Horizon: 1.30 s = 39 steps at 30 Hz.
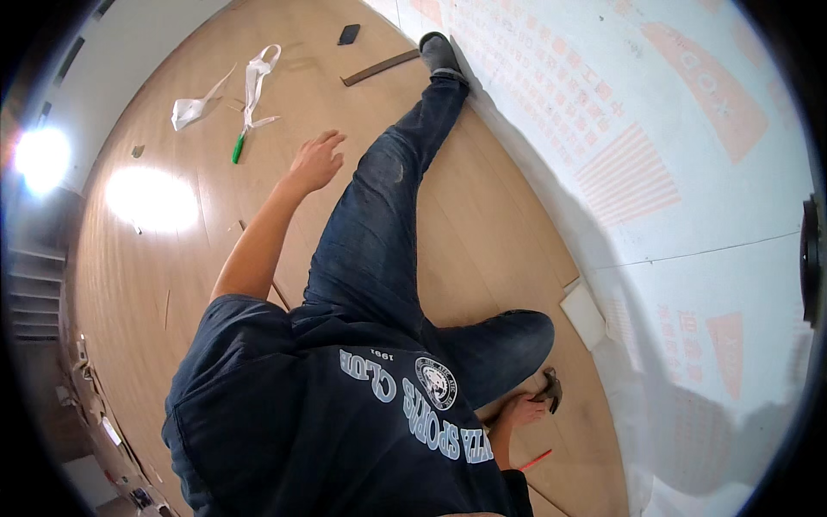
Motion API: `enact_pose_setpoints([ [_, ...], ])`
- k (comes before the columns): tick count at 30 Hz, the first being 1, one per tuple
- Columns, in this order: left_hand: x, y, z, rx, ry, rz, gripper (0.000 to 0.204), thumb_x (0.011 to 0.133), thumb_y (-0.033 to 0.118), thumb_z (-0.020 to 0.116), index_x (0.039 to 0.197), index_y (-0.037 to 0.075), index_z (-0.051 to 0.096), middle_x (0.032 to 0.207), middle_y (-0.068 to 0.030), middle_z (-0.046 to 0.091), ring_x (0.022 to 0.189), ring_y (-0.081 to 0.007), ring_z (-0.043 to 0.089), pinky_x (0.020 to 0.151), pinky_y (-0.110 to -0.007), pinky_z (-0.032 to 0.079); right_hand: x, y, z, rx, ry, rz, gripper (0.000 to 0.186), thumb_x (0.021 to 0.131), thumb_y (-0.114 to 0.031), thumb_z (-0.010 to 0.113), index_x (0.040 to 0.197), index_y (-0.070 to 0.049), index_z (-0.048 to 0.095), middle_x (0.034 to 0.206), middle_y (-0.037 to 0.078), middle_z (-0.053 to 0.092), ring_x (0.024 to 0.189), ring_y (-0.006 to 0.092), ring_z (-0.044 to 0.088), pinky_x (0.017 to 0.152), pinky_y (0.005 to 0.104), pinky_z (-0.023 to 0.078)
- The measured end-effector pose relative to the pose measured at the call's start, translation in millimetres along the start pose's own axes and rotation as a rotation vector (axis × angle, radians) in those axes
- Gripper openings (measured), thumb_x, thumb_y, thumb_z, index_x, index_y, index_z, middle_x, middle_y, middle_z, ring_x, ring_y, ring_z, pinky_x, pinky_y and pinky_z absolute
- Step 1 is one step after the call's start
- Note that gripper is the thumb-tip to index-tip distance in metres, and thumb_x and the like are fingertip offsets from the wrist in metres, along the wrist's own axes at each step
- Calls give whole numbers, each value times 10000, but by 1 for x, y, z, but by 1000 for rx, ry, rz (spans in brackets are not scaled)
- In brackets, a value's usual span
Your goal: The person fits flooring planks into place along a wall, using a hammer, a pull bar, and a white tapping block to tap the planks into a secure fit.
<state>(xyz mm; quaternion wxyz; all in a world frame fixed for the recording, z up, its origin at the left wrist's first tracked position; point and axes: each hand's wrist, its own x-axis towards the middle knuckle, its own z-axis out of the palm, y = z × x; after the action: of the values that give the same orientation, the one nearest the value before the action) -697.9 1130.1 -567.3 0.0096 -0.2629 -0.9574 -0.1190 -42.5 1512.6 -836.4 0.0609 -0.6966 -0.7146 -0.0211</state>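
My left hand hovers beside my outstretched leg, its fingers stretched out and holding nothing. Down at the right, my right hand is closed around a claw hammer close below its dark metal head; the rest of the handle is hidden by the hand and my body. A thin red stick, perhaps a pencil, lies on the floor next to that hand. Ahead of my left hand lies a green-handled tool, touching a crumpled white strip.
A wall with white, red-printed sheeting runs along my right. A white block sits at its foot. Near my shoe are a flat dark bar and a black phone-like object. Wood-look boards cover the floor.
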Motion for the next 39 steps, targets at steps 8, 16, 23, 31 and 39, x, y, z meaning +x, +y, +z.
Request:
enact_pose_setpoints([
  [8, -49, -64, 36, -20, -378, -186, 577, 942, 289, 633, 1478, 113, 511, 1511, -190, 519, 1375, -355, 519, 1122, -507, 427, -11, -3, 8, 24, 61, -11, 472, 978, -316, 543, 1291, 35, 503, 1137, 253, 576, 1005, 431, 598, 870, 530, 494],
  [16, -70, -44, 110, -128, -613, -184, 565, 939, 271, 628, 1470, 113, 524, 1481, -185, 548, 1361, -353, 532, 1112, -505, 436, 5, -2, -4, -16, -125, -9, 567, 1002, -367, 546, 1364, 65, 484, 1293, 278, 565, 1194, 448, 559, 1017, 520, 451],
  [23, -68, -57, 118, 12, -727, -105, 554, 936, 256, 624, 1464, 112, 534, 1455, -180, 573, 1349, -352, 543, 1104, -504, 444, -7, -16, -24, 26, -51, -17, 523, 1003, -339, 532, 1342, 57, 483, 1254, 286, 547, 1176, 460, 529, 1019, 545, 432],
  [31, -33, -93, 107, 252, -889, 43, 543, 933, 238, 620, 1456, 112, 547, 1425, -174, 602, 1336, -350, 556, 1094, -502, 453, 2, -16, -29, -133, 119, -254, 498, 1003, -372, 539, 1302, 26, 529, 1185, 272, 581, 1050, 446, 595, 953, 516, 479],
  [39, 173, -89, 54, 422, -812, 13, 600, 907, 98, 529, 1503, 43, 476, 1475, -225, 539, 1362, -388, 513, 1144, -470, 406, 4, -55, -78, 38, -131, -223, 362, 935, -269, 617, 1174, 2, 608, 1109, 234, 638, 1015, 421, 621, 906, 521, 499],
])
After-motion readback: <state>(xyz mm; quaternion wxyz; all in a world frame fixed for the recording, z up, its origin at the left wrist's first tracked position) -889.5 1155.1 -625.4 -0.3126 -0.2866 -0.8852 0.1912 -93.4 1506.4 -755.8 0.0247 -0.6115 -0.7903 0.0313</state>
